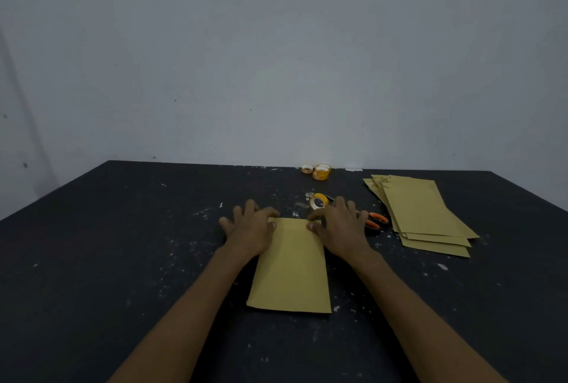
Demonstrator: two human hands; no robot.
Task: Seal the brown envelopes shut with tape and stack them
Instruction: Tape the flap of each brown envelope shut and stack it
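Observation:
One brown envelope (290, 272) lies flat on the black table (123, 259), long side pointing away from me. My left hand (250, 227) presses on its far left corner with spread fingers, thumb on the paper. My right hand (339, 227) rests on the far right corner, thumb and forefinger touching the top edge. A roll of clear tape (318, 201) stands just beyond my right hand. A fanned pile of several brown envelopes (421, 213) lies to the right.
Orange-handled scissors (376, 220) lie right of my right hand, partly hidden by it. Further tape rolls (321, 172) sit at the table's far edge against the grey wall. The table top is speckled with white marks.

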